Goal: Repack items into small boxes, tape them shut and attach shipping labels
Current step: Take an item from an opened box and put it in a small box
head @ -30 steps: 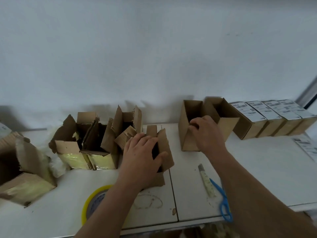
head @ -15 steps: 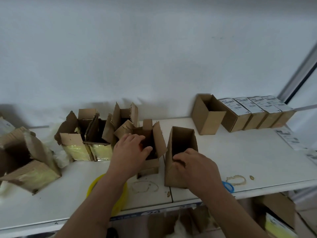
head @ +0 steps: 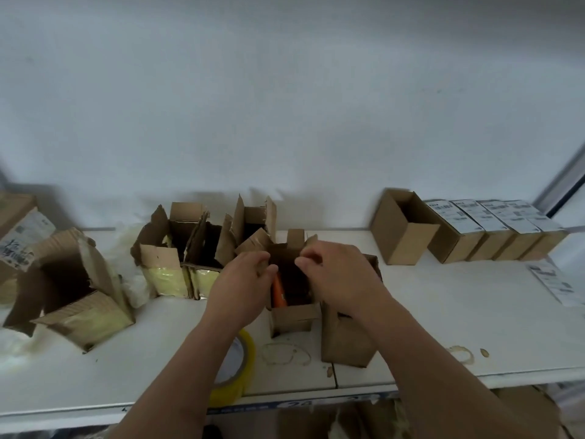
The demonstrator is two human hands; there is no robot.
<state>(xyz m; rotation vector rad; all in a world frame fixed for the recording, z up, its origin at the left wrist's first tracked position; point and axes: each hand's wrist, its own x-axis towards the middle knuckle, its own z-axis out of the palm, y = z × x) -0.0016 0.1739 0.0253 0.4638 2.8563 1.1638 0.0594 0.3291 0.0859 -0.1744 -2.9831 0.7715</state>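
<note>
Both hands work at the torn box (head: 292, 313) in the middle of the counter (head: 443, 312): the left hand (head: 243, 286) grips its left flap, the right hand (head: 340, 277) pinches its right flap (fingers curled). An orange item (head: 278, 291) stands inside, between them. A plain small box (head: 346, 340) sits just right, under the right wrist

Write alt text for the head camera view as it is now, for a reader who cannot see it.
Two bare hands, left hand and right hand, hold apart the flaps of a torn open box with an orange item inside, on a white table. A plain small box stands just right of it, a yellow tape roll nearer, labelled boxes far right.
</note>
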